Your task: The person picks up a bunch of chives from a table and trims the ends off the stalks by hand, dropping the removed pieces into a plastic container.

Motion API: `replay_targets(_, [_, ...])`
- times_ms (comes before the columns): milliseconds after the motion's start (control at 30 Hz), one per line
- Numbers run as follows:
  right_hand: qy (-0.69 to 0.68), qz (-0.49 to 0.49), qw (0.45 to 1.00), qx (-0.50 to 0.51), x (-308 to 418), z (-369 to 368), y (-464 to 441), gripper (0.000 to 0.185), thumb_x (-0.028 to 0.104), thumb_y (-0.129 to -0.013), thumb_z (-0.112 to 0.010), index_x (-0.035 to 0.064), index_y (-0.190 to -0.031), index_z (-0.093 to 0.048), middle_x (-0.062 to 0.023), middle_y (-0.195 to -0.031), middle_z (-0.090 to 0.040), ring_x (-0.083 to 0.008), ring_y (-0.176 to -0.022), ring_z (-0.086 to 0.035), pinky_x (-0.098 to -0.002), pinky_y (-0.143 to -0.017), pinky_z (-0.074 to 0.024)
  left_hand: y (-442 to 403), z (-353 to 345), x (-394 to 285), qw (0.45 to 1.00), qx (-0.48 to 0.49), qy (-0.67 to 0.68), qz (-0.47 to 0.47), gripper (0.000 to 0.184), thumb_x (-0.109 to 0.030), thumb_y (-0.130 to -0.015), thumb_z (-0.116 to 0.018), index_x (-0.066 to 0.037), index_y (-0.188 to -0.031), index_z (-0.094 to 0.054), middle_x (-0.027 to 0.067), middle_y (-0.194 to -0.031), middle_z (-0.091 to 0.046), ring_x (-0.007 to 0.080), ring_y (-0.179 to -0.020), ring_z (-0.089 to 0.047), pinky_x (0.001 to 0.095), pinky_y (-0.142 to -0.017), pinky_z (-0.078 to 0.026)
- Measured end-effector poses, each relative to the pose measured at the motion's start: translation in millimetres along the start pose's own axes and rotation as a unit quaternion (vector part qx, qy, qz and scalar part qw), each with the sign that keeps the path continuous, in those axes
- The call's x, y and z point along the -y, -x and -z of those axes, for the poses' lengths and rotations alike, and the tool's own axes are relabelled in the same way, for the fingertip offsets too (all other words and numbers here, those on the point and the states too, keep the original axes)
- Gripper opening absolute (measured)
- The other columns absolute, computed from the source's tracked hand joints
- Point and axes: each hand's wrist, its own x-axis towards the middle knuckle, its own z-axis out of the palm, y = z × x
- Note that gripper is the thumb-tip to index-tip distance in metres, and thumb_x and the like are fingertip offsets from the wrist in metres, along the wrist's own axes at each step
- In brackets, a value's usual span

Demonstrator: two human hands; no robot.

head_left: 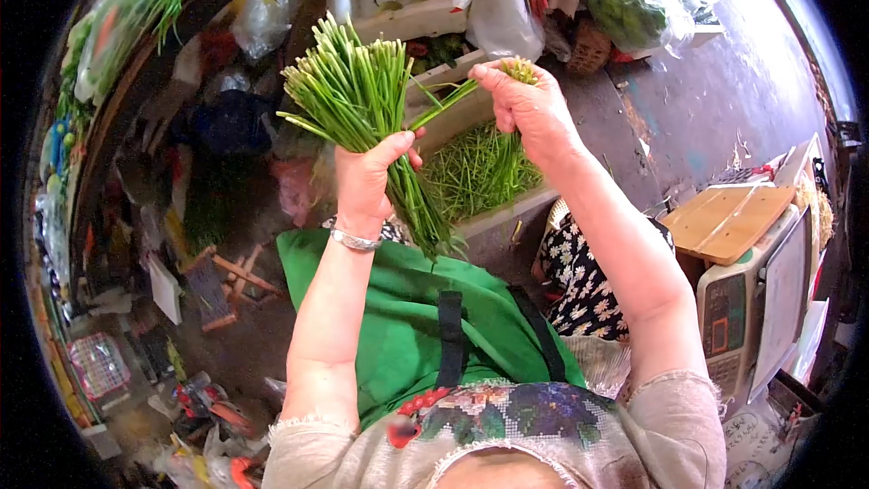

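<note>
A thick bunch of green stems (348, 81) is being held up in the left hand (364, 179)!
Here the left forearm is being stretched forward, a bracelet (355, 241) being worn at the wrist; that hand is being held closed round the bunch, thumb being laid across it, cut ends being pointed upward, lower tips being dangled by the green apron (389, 308). Over on the other side, the right arm is being reached forward and inward, and the right hand (534, 109) is being curled round a smaller bundle (519, 69), while a few thin stems (444, 107) are being pinched at the fingertips, aimed towards the bunch. Beneath, loose greens (471, 172) are being held in a pale box (507, 213).
</note>
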Motion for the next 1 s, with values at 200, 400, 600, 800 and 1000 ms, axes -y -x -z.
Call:
replay_targets(200, [-0.012, 0.045, 0.996, -0.07, 4.5, 6.6, -6.1, 0.014, 0.019, -0.082, -0.071, 0.0073, -0.083, -0.063, 0.0035, -0.06, -0.053, -0.0052, -0.045, -0.04, -0.0207, -0.041, -0.0294, 2.4, -1.2, -4.2, 1.0, -0.011, 0.009, -0.019, 0.026, 0.006, -0.076, -0.064, 0.002, -0.102, -0.06, 0.0096, -0.088, -0.064, 0.0227, -0.078, -0.066, 0.0295, -0.053, -0.052])
replay_targets(400, [0.037, 0.094, 0.995, 0.01, 17.1, 27.7, -12.5, 0.017, 0.022, -0.081, -0.073, 0.0084, -0.08, -0.063, 0.0021, -0.06, -0.057, -0.0065, -0.05, -0.048, -0.0207, -0.047, -0.0372, 2.4, 4.1, -4.0, 0.999, -0.043, 0.01, -0.029, 0.027, 0.008, -0.077, -0.063, 0.002, -0.103, -0.06, 0.0106, -0.092, -0.064, 0.0226, -0.079, -0.066, 0.0299, -0.054, -0.053])
replay_targets(600, [0.314, 0.173, 0.932, 0.054, -3.7, 5.7, -4.0, 0.031, 0.019, -0.081, -0.069, 0.0045, -0.108, -0.065, -0.0134, -0.092, -0.067, -0.0191, -0.086, -0.063, -0.0315, -0.079, -0.0486, 4.7, -1.9, 1.3, 0.996, -0.032, -0.062, -0.057, 0.03, 0.007, -0.076, -0.064, 0.001, -0.105, -0.059, 0.0074, -0.092, -0.065, 0.0184, -0.076, -0.065, 0.0295, -0.056, -0.053])
replay_targets(800, [0.467, 0.222, 0.855, 0.049, -14.3, 8.5, -8.4, 0.02, 0.013, -0.084, -0.067, 0.0037, -0.102, -0.064, -0.0047, -0.081, -0.064, -0.0099, -0.075, -0.055, -0.0273, -0.069, -0.0468, 6.3, -7.2, 8.0, 0.984, -0.018, -0.153, -0.093, 0.022, 0.006, -0.075, -0.065, 0.003, -0.097, -0.062, 0.0053, -0.087, -0.065, 0.0133, -0.07, -0.062, 0.0283, -0.056, -0.053])
replay_targets(1000, [0.323, 0.235, 0.914, -0.064, 0.1, 29.2, -24.5, 0.011, 0.014, -0.083, -0.064, 0.0039, -0.089, -0.065, -0.0068, -0.074, -0.065, -0.012, -0.069, -0.057, -0.0288, -0.065, -0.0471, 6.1, -5.5, 2.5, 0.992, -0.014, -0.099, -0.071, 0.024, 0.006, -0.075, -0.065, 0.002, -0.099, -0.062, 0.007, -0.089, -0.064, 0.0155, -0.072, -0.063, 0.0284, -0.056, -0.053])
